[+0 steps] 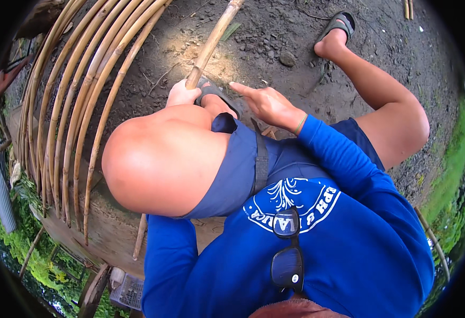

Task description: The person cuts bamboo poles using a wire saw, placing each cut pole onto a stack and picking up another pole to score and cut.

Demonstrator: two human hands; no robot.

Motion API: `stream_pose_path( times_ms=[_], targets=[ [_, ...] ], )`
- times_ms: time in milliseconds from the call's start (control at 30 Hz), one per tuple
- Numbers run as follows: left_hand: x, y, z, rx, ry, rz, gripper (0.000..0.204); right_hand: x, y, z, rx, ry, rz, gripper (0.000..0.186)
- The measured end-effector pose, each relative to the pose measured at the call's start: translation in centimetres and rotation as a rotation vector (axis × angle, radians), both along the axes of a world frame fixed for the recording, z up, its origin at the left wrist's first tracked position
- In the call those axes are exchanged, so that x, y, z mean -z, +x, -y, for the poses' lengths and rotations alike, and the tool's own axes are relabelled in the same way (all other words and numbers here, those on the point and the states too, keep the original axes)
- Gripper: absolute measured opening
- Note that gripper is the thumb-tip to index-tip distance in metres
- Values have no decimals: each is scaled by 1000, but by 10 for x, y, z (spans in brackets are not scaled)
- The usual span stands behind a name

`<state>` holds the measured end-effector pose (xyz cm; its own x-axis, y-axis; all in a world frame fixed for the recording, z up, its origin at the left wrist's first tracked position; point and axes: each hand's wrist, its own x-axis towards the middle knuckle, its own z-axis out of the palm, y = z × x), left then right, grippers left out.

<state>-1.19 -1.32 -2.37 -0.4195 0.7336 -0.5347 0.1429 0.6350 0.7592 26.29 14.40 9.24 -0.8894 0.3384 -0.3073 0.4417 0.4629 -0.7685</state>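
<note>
My left hand (182, 93) grips a pale bamboo pole (211, 40) that angles upward from just beside my sandalled foot (219, 98). To the right of it, my right hand (267, 103) has its index finger stretched toward the pole, short of touching it, with the other fingers curled; whether they hold anything is hidden. My bent bare knee (132, 164) lies below the left hand. Dark sunglasses (286, 265) hang at the front of my blue top.
Several long, curved-looking bamboo poles (92, 85) lie along the left, over a wooden board (63, 236). Dark stony soil (275, 37) surrounds my feet. A wire cage (126, 291) is at the lower left, with greenery (36, 259) at the rims.
</note>
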Motion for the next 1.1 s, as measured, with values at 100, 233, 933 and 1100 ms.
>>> stream_pose_path(
  times_ms=[100, 233, 933, 1100],
  targets=[
    [-2, 1, 9, -21, -25, 45, 27, 11, -46, -9, -72, -17, 17, 54],
    [-12, -1, -26, -10, -82, 182, 24, 50, -78, -22, 14, 113, -235, 53],
    [-56, -6, -13, 88, -147, 513, 29, 8, -11, -9, 32, -27, -28, 54],
    [-57, -9, -13, 118, -142, 572, 31, 35, -81, -6, 29, -35, -131, 54]
  ],
)
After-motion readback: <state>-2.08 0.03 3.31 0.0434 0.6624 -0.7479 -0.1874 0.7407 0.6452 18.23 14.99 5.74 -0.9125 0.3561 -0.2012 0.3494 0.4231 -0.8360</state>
